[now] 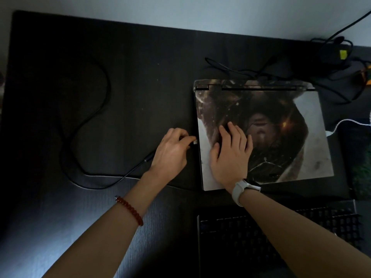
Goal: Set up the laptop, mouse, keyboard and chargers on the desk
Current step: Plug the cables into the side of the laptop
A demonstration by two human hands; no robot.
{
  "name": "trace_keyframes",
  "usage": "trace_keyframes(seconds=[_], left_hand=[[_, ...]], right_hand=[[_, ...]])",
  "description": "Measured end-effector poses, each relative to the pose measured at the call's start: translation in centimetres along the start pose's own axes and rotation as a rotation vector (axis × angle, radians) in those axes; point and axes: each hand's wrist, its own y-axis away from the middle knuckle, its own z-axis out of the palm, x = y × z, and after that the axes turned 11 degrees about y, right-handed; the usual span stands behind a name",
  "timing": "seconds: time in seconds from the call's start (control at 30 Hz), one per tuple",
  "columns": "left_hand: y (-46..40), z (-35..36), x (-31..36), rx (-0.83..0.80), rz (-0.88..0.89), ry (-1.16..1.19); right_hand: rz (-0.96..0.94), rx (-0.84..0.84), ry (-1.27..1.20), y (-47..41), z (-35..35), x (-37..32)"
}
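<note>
A closed laptop point(281, 117) with a printed picture on its lid lies on the dark desk point(140, 77), right of centre. My right hand point(230, 151) rests flat on the lid near its left edge. My left hand point(172, 151) pinches a small metal plug point(195, 141) at the laptop's left side. From that plug a black cable point(80, 117) loops away over the left part of the desk. A black keyboard point(261, 233) sits in front of the laptop, partly hidden under my right forearm.
A black charger brick point(333, 53) with tangled black cords lies at the back right corner. A white cable point(341, 125) curls in from the right edge. A dark mat with a green patch point(361, 167) lies right of the laptop.
</note>
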Motion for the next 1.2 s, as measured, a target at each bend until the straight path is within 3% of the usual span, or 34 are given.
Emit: trace_keyframes(seconds=[0.47,0.67,0.87,1.2], left_hand=[[0.2,0.4,-0.1,0.053,-0.002,0.028],[0.4,0.5,-0.5,0.194,-0.173,0.085],[0.3,1.3,0.2,0.232,-0.253,0.059],[0.7,2.1,-0.3,0.198,-0.080,-0.087]], right_hand=[[0.001,0.007,-0.007,0.0,0.1,0.0],[-0.005,0.022,-0.010,-0.2,0.2,0.0],[-0.002,0.023,-0.015,0.0,0.4,0.0],[-0.001,0.036,0.000,0.0,0.7,0.0]])
